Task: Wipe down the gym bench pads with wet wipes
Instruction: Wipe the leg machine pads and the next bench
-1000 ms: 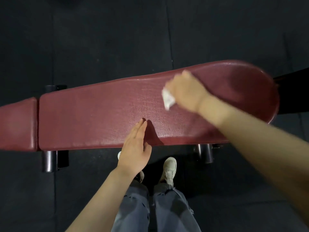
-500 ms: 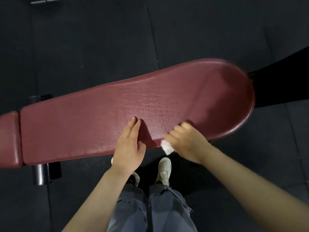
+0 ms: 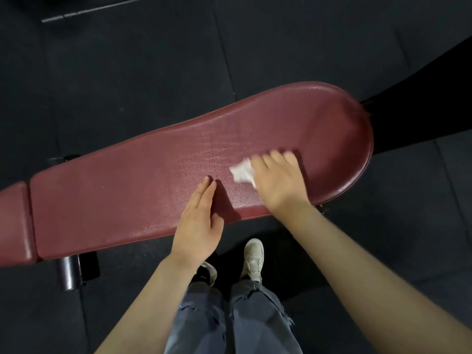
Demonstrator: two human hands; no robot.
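A long dark red bench pad (image 3: 132,200) runs from left to right in front of me, its rounded end at the right. My right hand (image 3: 277,182) holds a crumpled white wet wipe (image 3: 241,172) down on the pad right of its middle. The wipe sticks out to the left of the fingers, the thumb is hidden beneath the hand, and the hand is motion-blurred. My left hand (image 3: 199,221) rests flat on the pad's near edge with straight fingers, just left of the wipe.
A second red pad (image 3: 12,223) adjoins at the far left across a narrow gap. A black frame post (image 3: 70,272) stands under the bench at the left. Dark rubber floor tiles (image 3: 153,72) lie all round. My legs and shoes (image 3: 252,259) stand close to the bench.
My right hand has swept the wipe from the pad's far side to its near edge and back up toward the middle. My left hand has stayed planted on the near edge.
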